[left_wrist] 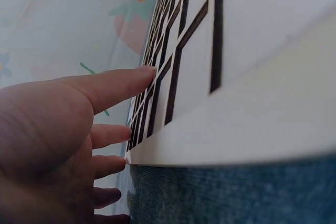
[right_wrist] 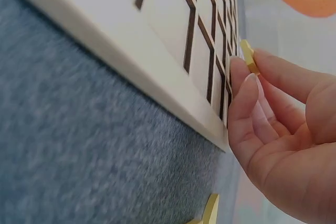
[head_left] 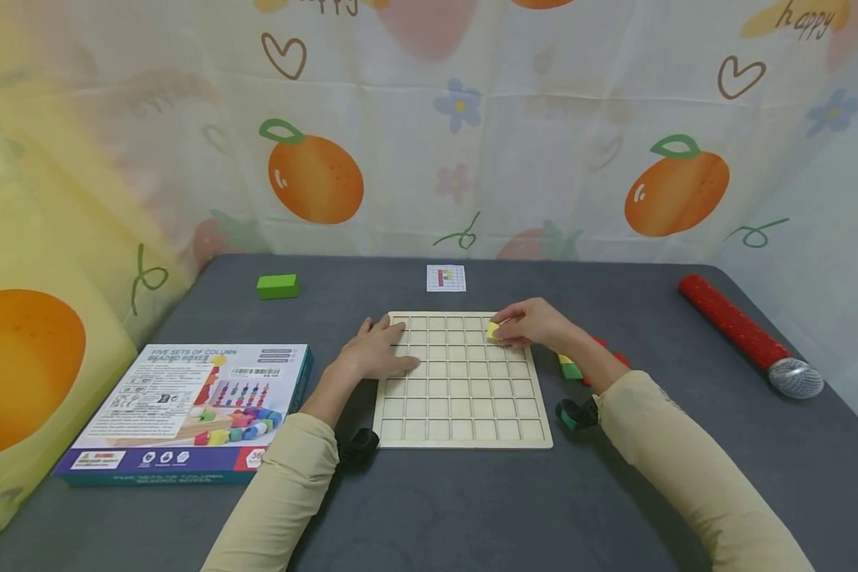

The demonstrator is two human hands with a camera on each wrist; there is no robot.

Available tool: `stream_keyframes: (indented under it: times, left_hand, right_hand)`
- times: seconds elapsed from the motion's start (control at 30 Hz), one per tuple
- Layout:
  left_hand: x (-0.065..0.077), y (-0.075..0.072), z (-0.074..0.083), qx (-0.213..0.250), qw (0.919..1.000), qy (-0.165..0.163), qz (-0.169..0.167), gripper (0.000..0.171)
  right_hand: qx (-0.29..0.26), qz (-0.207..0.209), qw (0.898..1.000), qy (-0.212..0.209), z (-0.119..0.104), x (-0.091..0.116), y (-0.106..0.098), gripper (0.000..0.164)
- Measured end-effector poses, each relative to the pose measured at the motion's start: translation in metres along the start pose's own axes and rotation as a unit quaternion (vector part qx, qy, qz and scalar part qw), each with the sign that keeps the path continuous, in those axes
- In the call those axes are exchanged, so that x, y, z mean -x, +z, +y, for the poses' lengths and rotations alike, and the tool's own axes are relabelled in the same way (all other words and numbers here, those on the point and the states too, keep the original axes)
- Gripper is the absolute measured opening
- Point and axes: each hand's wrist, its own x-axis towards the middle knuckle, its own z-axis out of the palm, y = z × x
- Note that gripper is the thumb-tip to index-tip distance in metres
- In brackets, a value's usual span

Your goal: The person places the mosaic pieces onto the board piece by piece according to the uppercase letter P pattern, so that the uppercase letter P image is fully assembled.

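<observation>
A pale wooden grid board (head_left: 452,409) lies flat in the middle of the grey table. My right hand (head_left: 536,324) pinches a small yellow tile (head_left: 492,330) between thumb and fingers, over the board's far right cells. In the right wrist view that tile (right_wrist: 249,57) is tilted, close to the grid. Fingers spread, my left hand (head_left: 377,349) rests on the board's left edge, its thumb reaching over the cells. Below my right forearm lie red, yellow and green tiles (head_left: 570,368), partly hidden by it.
A small card with a coloured grid pattern (head_left: 446,278) lies beyond the board. At the back left is a green block (head_left: 278,286); nearer stands a flat printed box (head_left: 186,397). A red microphone (head_left: 747,334) lies at the right. A printed cloth (head_left: 472,175) hangs behind.
</observation>
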Motion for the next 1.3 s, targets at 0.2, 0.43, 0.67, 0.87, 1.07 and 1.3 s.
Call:
stream_keyframes:
  times: [0.2, 0.43, 0.67, 0.87, 1.07, 1.3]
  left_hand:
    - [-0.005, 0.003, -0.004, 0.004, 1.0000, 0.002, 0.001, 0.075]
    - [-0.003, 0.001, 0.001, 0.002, 0.9999, -0.010, -0.005, 0.074]
    - [-0.001, 0.000, 0.003, 0.001, 0.9999, -0.010, -0.003, 0.073]
    - [-0.001, 0.000, 0.001, 0.008, 0.9999, -0.009, -0.005, 0.073]
    - [-0.001, 0.001, -0.002, 0.009, 0.9999, -0.011, -0.005, 0.074]
    - [0.000, 0.001, -0.002, 0.014, 0.9998, -0.014, -0.005, 0.074]
  right_hand:
    - [0.007, 0.007, 1.000, 0.019, -0.004, -0.007, 0.005, 0.034]
    - [0.019, 0.004, 1.000, 0.023, -0.009, -0.011, 0.010, 0.031]
    - [0.046, 0.000, 0.999, 0.015, -0.017, -0.012, 0.014, 0.027]
    - [0.062, 0.015, 0.998, 0.029, -0.018, -0.017, 0.019, 0.025]
    - [0.064, 0.024, 0.997, 0.029, -0.019, -0.016, 0.025, 0.022]
    - [0.080, 0.027, 0.996, 0.029, -0.019, -0.016, 0.028, 0.022]
